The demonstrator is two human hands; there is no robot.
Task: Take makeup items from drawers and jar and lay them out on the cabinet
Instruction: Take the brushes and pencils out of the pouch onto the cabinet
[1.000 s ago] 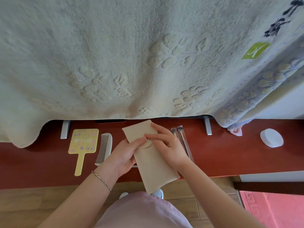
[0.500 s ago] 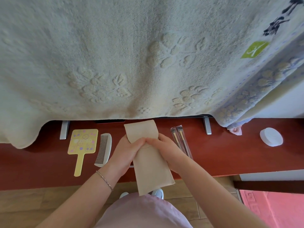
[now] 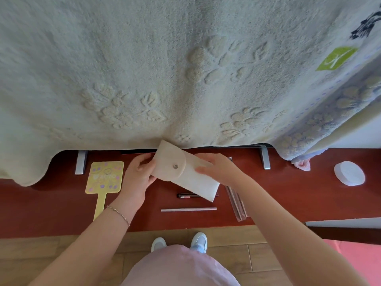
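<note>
At the left of the dark red wooden bench [image 3: 51, 203] lies a yellow paddle-shaped hand mirror with purple flower prints [image 3: 104, 178], its handle pointing toward the near edge. Just to its right, the left hand [image 3: 138, 176], a thin bracelet on its wrist, pinches the flap end of a cream felt pouch with a round flap and metal snap [image 3: 185, 172], thumb on top and fingers curled beneath. The pouch is held tilted above the bench, its flap closed. Under its lower corner lies a dark slim makeup pen [image 3: 188, 195], partly hidden, and nearer the edge a thin pale pink pencil [image 3: 188, 209]. The right hand [image 3: 216, 169] grips the pouch's far end. Beside that wrist rest clear-wrapped slender tools [image 3: 237, 205]. Well apart at far right sits a white round pad [image 3: 349, 173]. A pale embossed towel [image 3: 165, 69] hangs over the back.
</note>
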